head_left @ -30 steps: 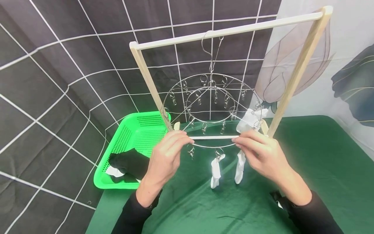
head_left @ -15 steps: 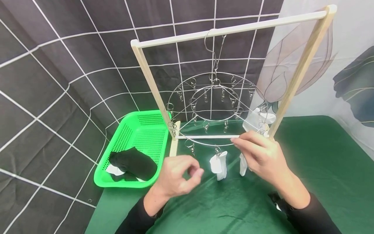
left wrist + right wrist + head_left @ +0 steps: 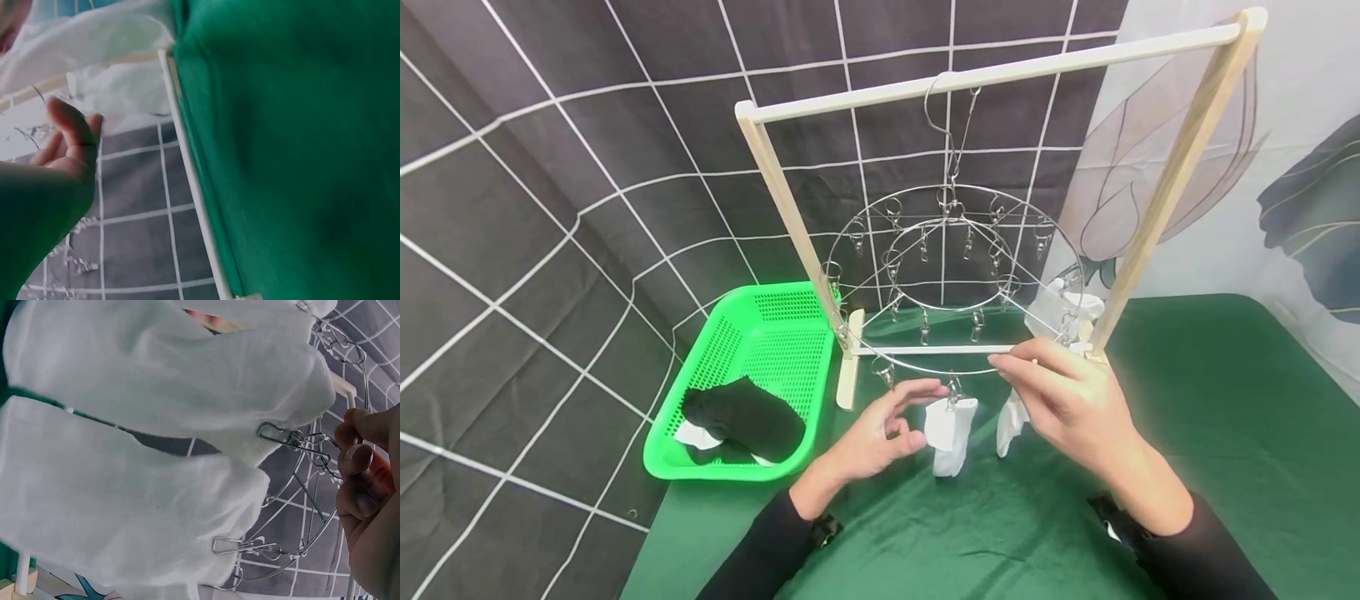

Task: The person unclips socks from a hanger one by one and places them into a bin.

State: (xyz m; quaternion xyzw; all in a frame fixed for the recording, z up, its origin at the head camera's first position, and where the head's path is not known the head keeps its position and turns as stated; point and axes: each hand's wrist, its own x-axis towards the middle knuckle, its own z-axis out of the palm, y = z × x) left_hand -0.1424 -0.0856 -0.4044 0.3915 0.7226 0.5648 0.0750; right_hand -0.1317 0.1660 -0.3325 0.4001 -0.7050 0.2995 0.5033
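Observation:
My right hand (image 3: 1067, 408) pinches the outer wire ring of a round clip hanger (image 3: 952, 312) at its near right side. In the right wrist view, fingertips (image 3: 357, 450) close on the wire beside clipped white socks (image 3: 250, 394). The left hand (image 3: 880, 433) has its thumb and fingers apart, just left of a white sock (image 3: 951, 437) hanging from a front clip. Its index fingertip is close to that clip; contact cannot be made out. Another white sock (image 3: 1012, 423) hangs partly behind the right hand. The left wrist view shows the left hand (image 3: 69, 140) holding nothing.
The hanger hooks over the top bar (image 3: 1000, 73) of a wooden frame standing on a green-covered table (image 3: 1000, 533). More white fabric (image 3: 1060, 308) hangs at the right. At left, a green basket (image 3: 790, 350) contains black (image 3: 745, 417) and white cloth items.
The left hand has let go of the hanger's ring, dropped, then reached right towards the front sock. The hanger has shifted slightly right and its socks have swung. The right hand still pinches the ring.

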